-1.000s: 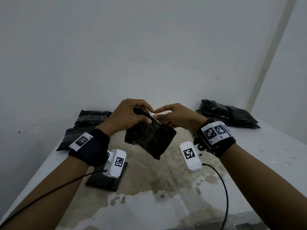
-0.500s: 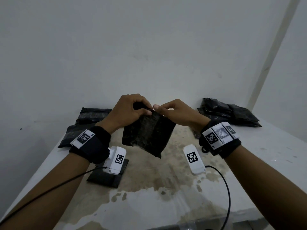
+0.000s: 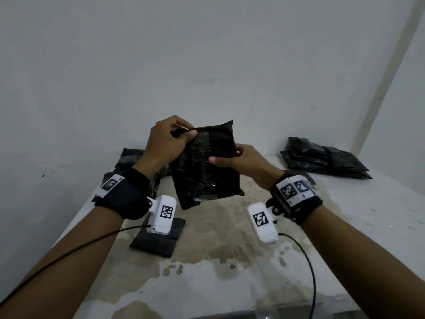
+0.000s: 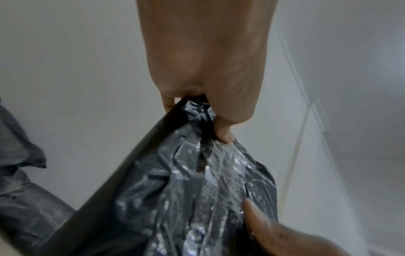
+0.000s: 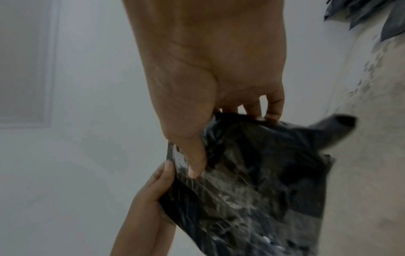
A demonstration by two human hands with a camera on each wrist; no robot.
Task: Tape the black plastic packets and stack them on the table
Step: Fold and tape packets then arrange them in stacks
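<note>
Crinkled black plastic packet (image 3: 207, 164) has been raised higher and turned upright above the stained white table (image 3: 345, 215), pinched by left hand (image 3: 165, 143) at top, gripped by right hand (image 3: 243, 161) at side.

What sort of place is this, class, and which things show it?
Probably a bare back room used for packing, not a home kitchen or shop. Signs: plain white walls, a stained white table set in the corner, and piles of black packets with another held in both hands.
</note>
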